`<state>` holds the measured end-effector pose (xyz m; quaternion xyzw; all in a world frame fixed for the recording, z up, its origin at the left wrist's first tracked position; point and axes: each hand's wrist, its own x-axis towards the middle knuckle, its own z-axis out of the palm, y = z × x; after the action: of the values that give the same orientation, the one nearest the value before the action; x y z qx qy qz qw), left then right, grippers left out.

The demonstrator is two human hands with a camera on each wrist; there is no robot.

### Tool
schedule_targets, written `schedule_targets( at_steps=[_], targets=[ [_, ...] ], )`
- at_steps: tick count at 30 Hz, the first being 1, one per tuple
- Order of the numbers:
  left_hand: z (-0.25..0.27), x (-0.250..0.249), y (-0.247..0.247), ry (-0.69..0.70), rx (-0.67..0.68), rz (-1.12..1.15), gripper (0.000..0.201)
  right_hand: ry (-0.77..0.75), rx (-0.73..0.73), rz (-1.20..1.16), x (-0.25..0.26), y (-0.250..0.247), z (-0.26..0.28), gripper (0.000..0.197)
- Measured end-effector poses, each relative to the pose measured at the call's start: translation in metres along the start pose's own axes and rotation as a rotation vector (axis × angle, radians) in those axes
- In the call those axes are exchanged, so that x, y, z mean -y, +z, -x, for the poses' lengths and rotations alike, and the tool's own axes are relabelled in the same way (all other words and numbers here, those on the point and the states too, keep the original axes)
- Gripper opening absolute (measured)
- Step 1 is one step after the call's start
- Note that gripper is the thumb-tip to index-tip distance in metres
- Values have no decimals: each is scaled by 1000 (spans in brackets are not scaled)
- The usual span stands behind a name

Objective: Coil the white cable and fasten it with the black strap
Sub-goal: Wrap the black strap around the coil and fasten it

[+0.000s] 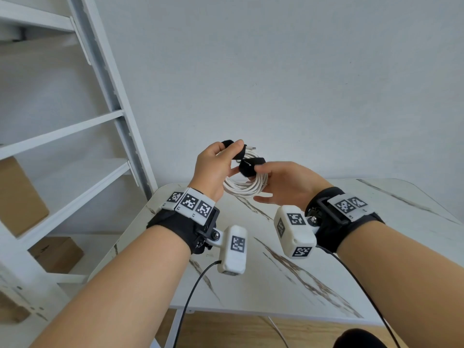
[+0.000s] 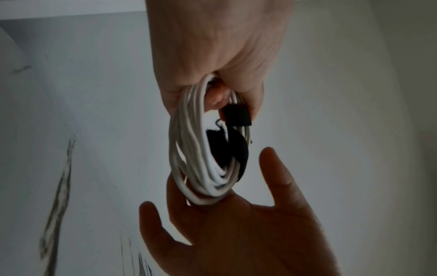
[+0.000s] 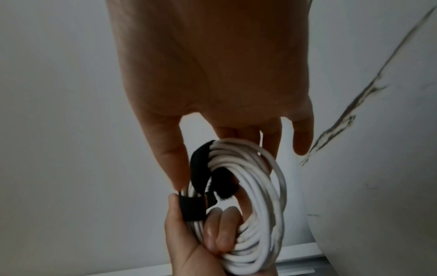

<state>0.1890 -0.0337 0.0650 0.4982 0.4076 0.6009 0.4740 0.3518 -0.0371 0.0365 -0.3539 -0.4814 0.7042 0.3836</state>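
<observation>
The white cable [image 1: 247,187] is wound into a coil and held up above the table. My left hand [image 1: 216,167] grips one side of it, fingers through the loop, as the left wrist view shows at the coil [image 2: 191,160]. The black strap [image 1: 248,168] is wrapped partly round the strands, and one end [image 1: 227,143] sticks out by my left thumb. My right hand [image 1: 283,182] is at the coil's other side with its fingers straight and spread. In the right wrist view one finger [image 3: 170,158] lies against the strap [image 3: 201,164] beside the coil [image 3: 257,205].
A white marble-pattern table [image 1: 326,259] lies under the hands, with a plain wall behind it. A white shelf frame [image 1: 118,136] stands at the left with cardboard boxes [image 1: 20,197] on it. Black leads [image 1: 190,295] hang from the wrist cameras.
</observation>
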Motion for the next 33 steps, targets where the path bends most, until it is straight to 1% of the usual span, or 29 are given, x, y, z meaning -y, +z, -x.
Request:
schedule_targets(
  at_steps=[3, 4, 7, 9, 10, 12, 16, 18, 21, 23, 26, 28, 30, 33],
  targets=[
    [5, -2, 3, 8, -16, -9, 25, 10, -42, 141, 0, 6, -2, 48],
    [6, -3, 4, 4, -22, -10, 25, -1, -86, 185, 0, 8, -3, 49],
    [8, -2, 5, -12, -26, -9, 27, -60, -222, 339, 0, 9, -6, 33],
    [7, 0, 4, -19, -38, -20, 27, -102, -301, 473, 0, 11, -7, 29],
    [5, 1, 3, -25, -43, -22, 24, -133, -347, 538, -1, 13, -7, 27],
    [2, 2, 1, -44, -51, -8, 17, -221, -426, 642, -4, 18, -8, 22],
    [-2, 7, -2, -71, -85, 45, 22, -379, -568, 832, -11, 22, -10, 28],
    [-3, 8, -2, -67, -89, 70, 24, -455, -643, 900, -14, 24, -10, 27],
    [-6, 8, -3, -73, -92, 74, 23, -633, -751, 1044, -19, 28, -8, 31],
    [-8, 8, -3, -82, -95, 56, 23, -756, -792, 1133, -21, 28, -8, 30],
    [-10, 8, -4, -103, -84, 23, 27, -860, -796, 1254, -22, 29, -8, 21],
    [-11, 9, -4, -124, -65, 7, 28, -866, -812, 1306, -21, 29, -7, 12],
    [-10, 11, -3, -137, -55, -16, 28, -836, -860, 1331, -20, 28, -6, 7],
    [-9, 15, -5, -135, -45, -29, 29, -812, -856, 1308, -19, 26, -6, 10]
  ],
)
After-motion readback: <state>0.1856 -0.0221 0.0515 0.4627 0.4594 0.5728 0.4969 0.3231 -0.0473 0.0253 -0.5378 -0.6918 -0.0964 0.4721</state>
